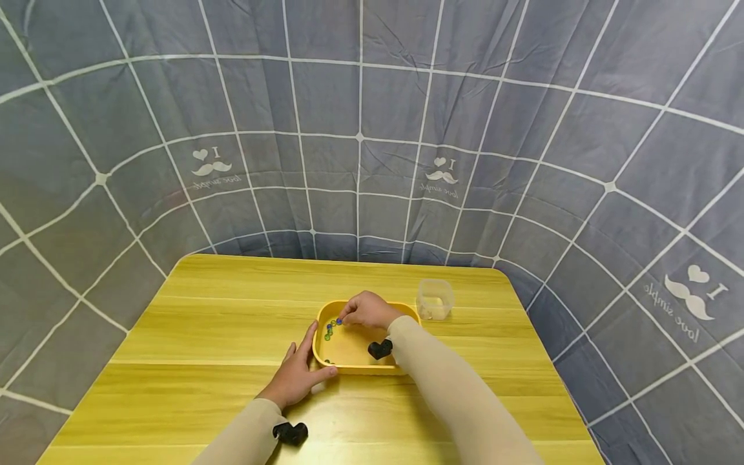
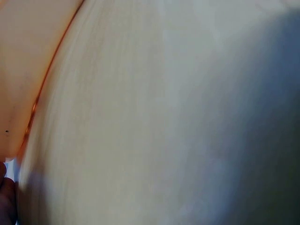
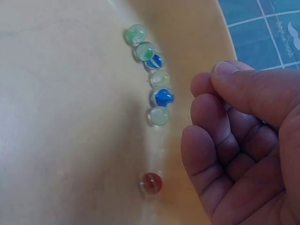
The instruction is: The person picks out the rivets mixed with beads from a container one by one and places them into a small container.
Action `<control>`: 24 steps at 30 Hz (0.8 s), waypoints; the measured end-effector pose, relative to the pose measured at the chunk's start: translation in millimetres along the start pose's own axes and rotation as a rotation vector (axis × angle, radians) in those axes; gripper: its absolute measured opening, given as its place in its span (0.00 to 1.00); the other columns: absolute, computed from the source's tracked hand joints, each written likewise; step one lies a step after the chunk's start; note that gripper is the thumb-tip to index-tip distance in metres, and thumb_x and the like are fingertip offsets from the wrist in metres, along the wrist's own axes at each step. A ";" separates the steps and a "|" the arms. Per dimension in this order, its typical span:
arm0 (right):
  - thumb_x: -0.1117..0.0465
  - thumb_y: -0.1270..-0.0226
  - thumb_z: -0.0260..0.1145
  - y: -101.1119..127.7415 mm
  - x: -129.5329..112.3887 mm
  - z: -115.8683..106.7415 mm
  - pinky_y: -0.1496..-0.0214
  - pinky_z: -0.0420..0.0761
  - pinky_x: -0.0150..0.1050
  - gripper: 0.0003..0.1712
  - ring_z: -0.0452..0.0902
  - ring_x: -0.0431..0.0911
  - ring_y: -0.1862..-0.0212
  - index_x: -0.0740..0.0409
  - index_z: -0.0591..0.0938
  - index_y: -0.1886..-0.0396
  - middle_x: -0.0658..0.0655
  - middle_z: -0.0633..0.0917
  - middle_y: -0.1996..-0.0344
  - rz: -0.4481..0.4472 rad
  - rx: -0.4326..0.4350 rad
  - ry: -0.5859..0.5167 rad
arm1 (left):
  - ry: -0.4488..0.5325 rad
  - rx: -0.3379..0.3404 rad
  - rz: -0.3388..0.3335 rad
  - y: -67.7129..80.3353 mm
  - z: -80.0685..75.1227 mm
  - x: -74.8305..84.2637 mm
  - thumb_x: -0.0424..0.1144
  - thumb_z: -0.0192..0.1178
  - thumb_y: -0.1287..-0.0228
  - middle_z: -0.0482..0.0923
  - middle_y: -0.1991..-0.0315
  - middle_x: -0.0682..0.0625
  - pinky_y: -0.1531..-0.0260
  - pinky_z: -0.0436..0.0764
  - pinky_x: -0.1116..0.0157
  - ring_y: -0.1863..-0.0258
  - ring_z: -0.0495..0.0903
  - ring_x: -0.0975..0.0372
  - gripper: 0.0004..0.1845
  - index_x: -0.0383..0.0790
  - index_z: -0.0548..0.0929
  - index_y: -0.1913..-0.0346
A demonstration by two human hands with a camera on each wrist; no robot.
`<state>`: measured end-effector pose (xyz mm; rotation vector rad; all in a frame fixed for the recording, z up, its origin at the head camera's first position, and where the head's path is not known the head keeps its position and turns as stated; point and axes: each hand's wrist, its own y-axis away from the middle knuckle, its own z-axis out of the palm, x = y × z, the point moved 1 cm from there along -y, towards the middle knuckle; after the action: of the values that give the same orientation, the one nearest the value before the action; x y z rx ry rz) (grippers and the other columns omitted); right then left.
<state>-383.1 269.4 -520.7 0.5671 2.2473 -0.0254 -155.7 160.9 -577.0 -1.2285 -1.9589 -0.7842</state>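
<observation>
A yellow tray (image 1: 367, 371) sits on the table with several glass marbles inside. In the right wrist view a row of them runs along the wall: a green-swirled marble (image 3: 136, 34), a blue marble (image 3: 163, 97) and others, with a red marble (image 3: 151, 183) apart. Above the tray, my right hand (image 1: 367, 311) has curled fingers, thumb tip meeting the index finger, near the marbles; nothing shows in its grasp. My left hand (image 1: 295, 378) rests against the tray's left corner, fingers extended along the side and thumb at the front. The left wrist view mostly shows blurred table.
A clear plastic container (image 1: 435, 300) stands just beyond the tray's right back corner. The wooden table (image 1: 221, 323) has a grey checked curtain (image 1: 325, 161) hanging behind it and along its sides.
</observation>
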 end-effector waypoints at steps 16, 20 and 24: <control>0.58 0.27 0.72 15.9 -6.8 -28.7 0.58 0.85 0.39 0.13 0.88 0.56 0.57 0.59 0.92 0.50 0.50 0.92 0.59 -0.008 0.026 -0.037 | -0.010 0.015 0.008 2.0 -1.1 0.4 0.67 0.71 0.39 0.55 0.15 0.43 0.27 0.47 0.22 0.18 0.36 0.28 0.61 0.68 0.39 0.14; 0.57 0.28 0.72 20.9 -9.4 -35.5 0.57 0.82 0.35 0.13 0.83 0.44 0.61 0.59 0.92 0.50 0.48 0.92 0.60 -0.013 0.056 -0.017 | -0.013 0.010 0.004 3.6 -1.9 -0.3 0.67 0.71 0.39 0.54 0.15 0.44 0.28 0.47 0.22 0.18 0.36 0.28 0.61 0.69 0.39 0.14; 0.57 0.27 0.72 24.7 -8.8 -42.3 0.58 0.82 0.36 0.13 0.80 0.42 0.63 0.59 0.92 0.50 0.51 0.93 0.61 -0.028 0.079 -0.014 | -0.004 0.009 0.018 4.3 -2.4 -0.9 0.66 0.71 0.38 0.53 0.15 0.44 0.27 0.45 0.23 0.18 0.36 0.28 0.61 0.67 0.40 0.13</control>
<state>-397.8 296.6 -481.6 0.5757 2.2482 -0.1326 -150.9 160.1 -575.7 -1.2414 -1.9504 -0.7631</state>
